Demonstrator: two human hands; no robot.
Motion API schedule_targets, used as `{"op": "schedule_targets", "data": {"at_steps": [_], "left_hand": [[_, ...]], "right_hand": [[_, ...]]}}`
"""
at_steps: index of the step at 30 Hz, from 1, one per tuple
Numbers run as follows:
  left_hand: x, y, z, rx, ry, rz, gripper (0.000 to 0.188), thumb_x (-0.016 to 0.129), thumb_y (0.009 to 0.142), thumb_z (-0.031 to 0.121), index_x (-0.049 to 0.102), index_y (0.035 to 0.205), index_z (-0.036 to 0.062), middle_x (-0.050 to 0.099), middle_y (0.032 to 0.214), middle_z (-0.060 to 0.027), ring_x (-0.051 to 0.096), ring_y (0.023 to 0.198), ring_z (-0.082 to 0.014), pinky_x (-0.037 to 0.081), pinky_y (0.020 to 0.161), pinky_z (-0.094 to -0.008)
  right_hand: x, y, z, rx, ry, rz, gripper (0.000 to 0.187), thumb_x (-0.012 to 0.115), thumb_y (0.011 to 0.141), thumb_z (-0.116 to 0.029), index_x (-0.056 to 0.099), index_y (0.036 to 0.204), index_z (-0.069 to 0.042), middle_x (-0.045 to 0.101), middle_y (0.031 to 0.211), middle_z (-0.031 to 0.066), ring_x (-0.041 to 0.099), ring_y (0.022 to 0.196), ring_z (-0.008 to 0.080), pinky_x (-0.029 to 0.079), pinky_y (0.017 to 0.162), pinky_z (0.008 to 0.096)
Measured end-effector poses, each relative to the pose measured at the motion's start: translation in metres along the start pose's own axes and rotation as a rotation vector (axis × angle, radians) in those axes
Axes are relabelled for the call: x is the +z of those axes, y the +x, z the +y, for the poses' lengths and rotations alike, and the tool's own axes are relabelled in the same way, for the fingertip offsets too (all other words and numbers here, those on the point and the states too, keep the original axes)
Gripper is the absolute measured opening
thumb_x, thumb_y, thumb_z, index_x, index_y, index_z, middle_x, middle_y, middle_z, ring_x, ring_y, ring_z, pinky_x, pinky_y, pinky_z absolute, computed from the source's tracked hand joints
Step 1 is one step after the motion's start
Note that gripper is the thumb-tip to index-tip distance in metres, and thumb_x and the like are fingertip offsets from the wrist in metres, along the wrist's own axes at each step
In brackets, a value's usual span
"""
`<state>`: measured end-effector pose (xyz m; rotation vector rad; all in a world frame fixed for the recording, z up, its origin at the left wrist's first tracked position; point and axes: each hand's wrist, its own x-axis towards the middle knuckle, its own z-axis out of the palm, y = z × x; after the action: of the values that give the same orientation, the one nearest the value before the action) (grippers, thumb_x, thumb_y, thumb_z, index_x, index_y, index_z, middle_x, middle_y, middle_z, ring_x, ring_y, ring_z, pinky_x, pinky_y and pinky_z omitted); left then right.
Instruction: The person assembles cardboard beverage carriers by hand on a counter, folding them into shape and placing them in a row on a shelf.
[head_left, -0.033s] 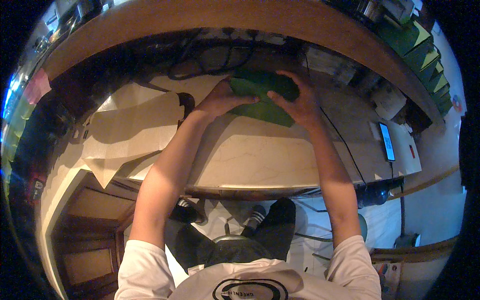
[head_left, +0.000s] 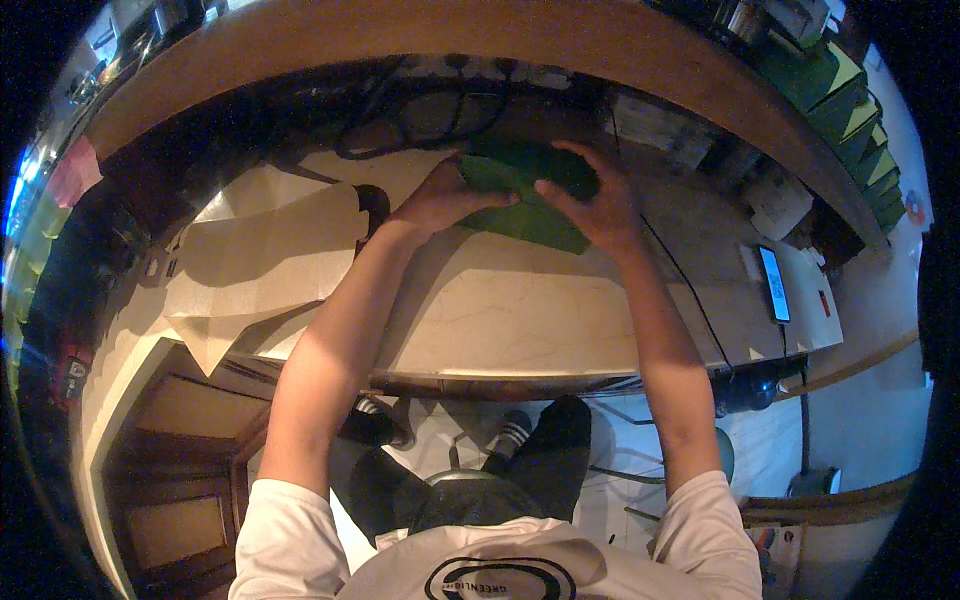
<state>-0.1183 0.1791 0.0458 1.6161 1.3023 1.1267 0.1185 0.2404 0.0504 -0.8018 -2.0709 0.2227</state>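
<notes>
A dark green folded piece of paper or card is held between my two hands, over the far part of the pale countertop. My left hand grips its left side, thumb stretched along the front face. On the right side, my right hand has its fingers curled over the far edge and its thumb pressed near the middle. The upper part lies in shadow, so its exact shape is hard to make out. Several of my left fingers are hidden behind it.
Left of my left forearm lie creased cream paper sheets, one corner overhanging the front edge. A lit phone and a thin black cable lie to the right. A raised wooden ledge curves behind, with green folded pieces at its right.
</notes>
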Motion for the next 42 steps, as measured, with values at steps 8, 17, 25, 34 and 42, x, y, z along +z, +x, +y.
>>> {"op": "schedule_targets", "data": {"at_steps": [8,17,25,34,42], "left_hand": [[0.004,0.004,-0.005,0.038,0.092,0.218,0.054,0.085,0.079,0.028,0.065,0.121,0.0005,0.068,0.119,-0.0116,0.062,0.112,-0.0221,0.048,0.101,-0.0339],[0.016,0.009,-0.011,0.19,-0.165,0.402,0.057,0.067,0.093,0.025,0.043,0.141,0.0048,0.056,0.131,-0.0155,0.053,0.121,-0.026,0.041,0.107,-0.0338],[0.028,0.009,-0.012,0.2,-0.254,0.198,0.063,0.055,0.097,0.029,0.032,0.15,0.0035,0.047,0.146,-0.0198,0.041,0.139,-0.0303,0.03,0.117,-0.0365],[0.022,0.013,-0.016,0.231,-0.219,0.285,0.048,0.058,0.1,0.034,0.043,0.135,0.0063,0.053,0.133,-0.0215,0.051,0.124,-0.0309,0.04,0.106,-0.0381],[0.018,0.022,-0.027,0.412,0.12,0.551,0.035,0.063,0.102,0.037,0.056,0.114,0.0053,0.066,0.099,-0.0168,0.062,0.096,-0.0278,0.048,0.087,-0.0393]], "right_hand": [[-0.003,0.002,-0.002,-0.005,0.019,0.007,0.052,0.086,0.08,-0.032,0.068,0.122,-0.009,0.07,0.118,0.0133,0.066,0.111,0.0259,0.051,0.099,0.0373],[0.003,0.002,0.008,-0.005,-0.029,0.035,0.054,0.086,0.077,-0.043,0.068,0.118,-0.013,0.068,0.117,0.0161,0.061,0.114,0.0378,0.047,0.103,0.047],[0.0,-0.002,0.01,0.042,-0.015,0.019,0.058,0.085,0.078,-0.041,0.064,0.125,-0.014,0.065,0.121,0.017,0.059,0.117,0.0379,0.046,0.104,0.0489],[-0.002,0.001,0.003,-0.176,-0.209,0.037,0.059,0.09,0.074,-0.03,0.064,0.123,-0.013,0.066,0.121,0.0142,0.062,0.116,0.0344,0.048,0.102,0.0441],[-0.005,-0.003,-0.009,-0.078,-0.031,-0.038,0.054,0.082,0.083,-0.041,0.065,0.125,-0.011,0.065,0.125,0.0166,0.06,0.12,0.0363,0.046,0.106,0.0457]]}}
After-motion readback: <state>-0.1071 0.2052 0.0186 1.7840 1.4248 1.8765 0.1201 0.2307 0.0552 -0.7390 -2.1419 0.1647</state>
